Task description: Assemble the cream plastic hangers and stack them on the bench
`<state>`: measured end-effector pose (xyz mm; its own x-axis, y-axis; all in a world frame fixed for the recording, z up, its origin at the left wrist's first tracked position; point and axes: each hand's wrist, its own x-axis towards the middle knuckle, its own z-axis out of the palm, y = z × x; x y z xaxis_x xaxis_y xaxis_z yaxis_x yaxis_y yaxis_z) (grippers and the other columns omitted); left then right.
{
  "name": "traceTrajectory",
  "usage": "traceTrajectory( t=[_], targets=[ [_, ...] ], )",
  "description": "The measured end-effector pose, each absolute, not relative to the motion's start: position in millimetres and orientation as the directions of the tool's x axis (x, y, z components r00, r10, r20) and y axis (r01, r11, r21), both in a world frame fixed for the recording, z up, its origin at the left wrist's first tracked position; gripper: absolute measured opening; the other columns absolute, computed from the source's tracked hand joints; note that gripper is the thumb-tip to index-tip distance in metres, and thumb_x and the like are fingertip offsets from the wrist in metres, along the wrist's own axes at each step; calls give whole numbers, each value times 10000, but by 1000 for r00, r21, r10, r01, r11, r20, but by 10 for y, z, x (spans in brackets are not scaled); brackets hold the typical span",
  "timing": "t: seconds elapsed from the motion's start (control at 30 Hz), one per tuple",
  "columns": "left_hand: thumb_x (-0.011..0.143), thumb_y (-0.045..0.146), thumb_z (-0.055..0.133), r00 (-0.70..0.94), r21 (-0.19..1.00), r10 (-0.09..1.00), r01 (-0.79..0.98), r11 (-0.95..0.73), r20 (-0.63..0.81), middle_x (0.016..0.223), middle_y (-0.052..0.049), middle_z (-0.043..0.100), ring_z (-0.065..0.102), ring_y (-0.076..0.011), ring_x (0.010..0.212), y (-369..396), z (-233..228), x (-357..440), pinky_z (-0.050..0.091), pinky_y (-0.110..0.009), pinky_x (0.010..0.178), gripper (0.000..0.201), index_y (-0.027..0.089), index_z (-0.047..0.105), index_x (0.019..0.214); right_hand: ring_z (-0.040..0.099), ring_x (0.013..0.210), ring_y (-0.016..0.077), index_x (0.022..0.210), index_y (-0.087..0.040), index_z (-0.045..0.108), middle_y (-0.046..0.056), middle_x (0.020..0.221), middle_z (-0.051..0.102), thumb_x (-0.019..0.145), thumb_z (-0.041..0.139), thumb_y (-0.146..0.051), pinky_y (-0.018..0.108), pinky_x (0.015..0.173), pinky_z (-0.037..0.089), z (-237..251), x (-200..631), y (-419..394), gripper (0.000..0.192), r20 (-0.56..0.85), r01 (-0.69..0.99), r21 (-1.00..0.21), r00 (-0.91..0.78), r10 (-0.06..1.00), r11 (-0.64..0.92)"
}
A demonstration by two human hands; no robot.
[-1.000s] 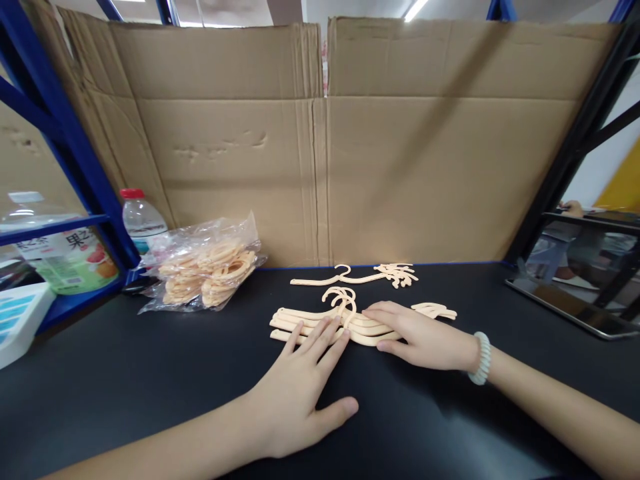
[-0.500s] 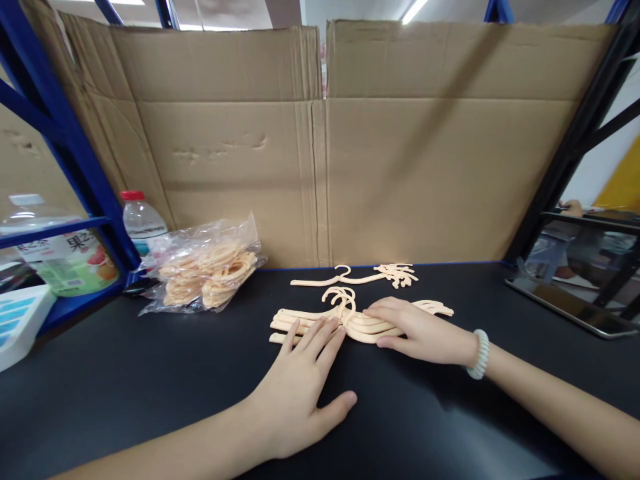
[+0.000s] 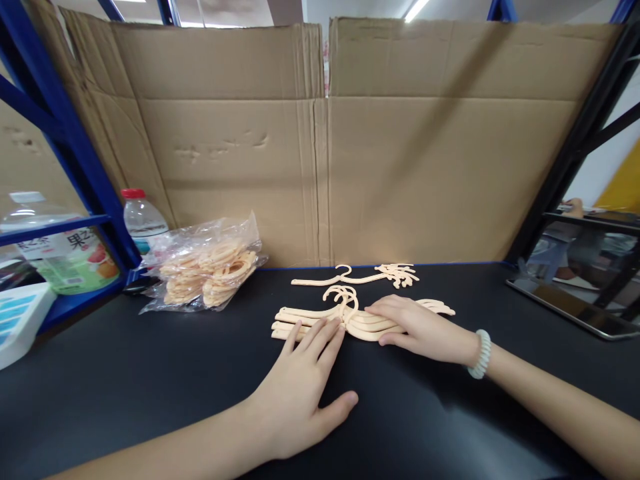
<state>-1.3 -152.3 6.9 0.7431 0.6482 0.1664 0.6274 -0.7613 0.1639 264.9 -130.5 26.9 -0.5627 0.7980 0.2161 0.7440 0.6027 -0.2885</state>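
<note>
Both your hands lie flat and spread, holding nothing: left hand (image 3: 300,393) with fingertips on the stack of small hangers (image 3: 320,319), right hand (image 3: 420,330) covering its right end, mid-table. You seem to be squaring the stack; next, press both ends evenly.

A small stack of cream plastic hangers (image 3: 320,320) is laid flat mid-worktop, arms running left to right, curled hooks turned toward the far side, edges roughly aligned.
</note>
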Motion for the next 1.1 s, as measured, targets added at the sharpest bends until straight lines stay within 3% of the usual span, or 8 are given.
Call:
traceTrajectory(
  t=[0.2,0.43,0.6,0.8,1.1],
  targets=[
    [890,502,462,749,156,632,612,-775,200,1540,-130,221,184,-345,1410,-1528,77,-6,169,-598,1121,732,191,182,1490,513,1130,254,1264,-165,528,120,1224,575,876,597,-260,421,987,419,285,2634,-1318,405,228,735,-293,-567,791,611],
    [900,178,434,897,94,383,371,-924,219,1447,-106,425,354,-262,1351,-1548,196,24,341,-452,1107,469,174,438,1368,504,1125,237,1261,-167,515,110,1195,578,866,566,-139,419,989,424,310,2573,-1388,399,291,707,-207,-615,733,676],
    [905,178,427,903,90,379,368,-925,203,1400,-116,482,402,-265,1318,-1558,217,34,375,-443,1090,421,146,496,1319,513,1117,249,1235,-149,544,116,1168,588,859,581,-143,426,985,437,312,2567,-1386,379,276,724,-188,-610,743,664],
    [904,180,429,903,112,382,366,-924,198,1363,-111,522,433,-265,1293,-1554,228,49,380,-446,1086,415,141,501,1311,498,1156,225,1252,-116,534,129,1239,543,875,575,-156,372,1018,420,294,2594,-1353,382,225,730,-280,-582,782,624],
    [903,179,435,897,149,393,368,-918,201,1356,-103,528,447,-252,1281,-1554,222,45,389,-435,1080,411,153,499,1308,524,1126,207,1220,-179,575,96,1238,554,889,575,-180,365,994,428,318,2697,-1250,330,209,660,-356,-634,745,662]
  ],
)
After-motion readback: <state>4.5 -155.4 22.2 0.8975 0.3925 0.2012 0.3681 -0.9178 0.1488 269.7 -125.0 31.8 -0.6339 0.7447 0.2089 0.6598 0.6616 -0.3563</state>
